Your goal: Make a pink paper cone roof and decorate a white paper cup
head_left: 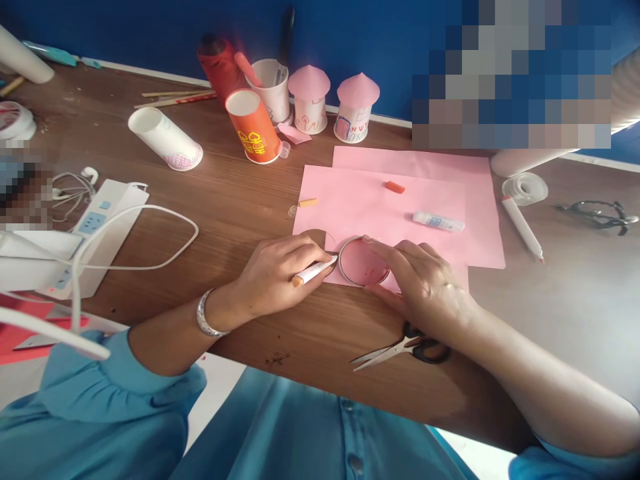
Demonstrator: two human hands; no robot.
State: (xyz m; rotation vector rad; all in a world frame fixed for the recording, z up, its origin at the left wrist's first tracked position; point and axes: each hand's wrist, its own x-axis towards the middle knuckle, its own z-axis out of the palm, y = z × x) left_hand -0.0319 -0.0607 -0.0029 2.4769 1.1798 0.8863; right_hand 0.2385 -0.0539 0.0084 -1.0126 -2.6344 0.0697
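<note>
My left hand is closed around a white marker, its tip touching the left rim of a round clear ring. The ring lies on the near edge of a pink paper sheet. My right hand rests flat on the ring's right side, fingers spread and pressing it down onto the paper. A rounded notch is cut from the pink sheet just left of the ring.
Scissors lie by my right wrist. A glue stick and an orange cap lie on the pink paper. Paper cups, two pink-roofed cup houses and a power strip stand farther back and left.
</note>
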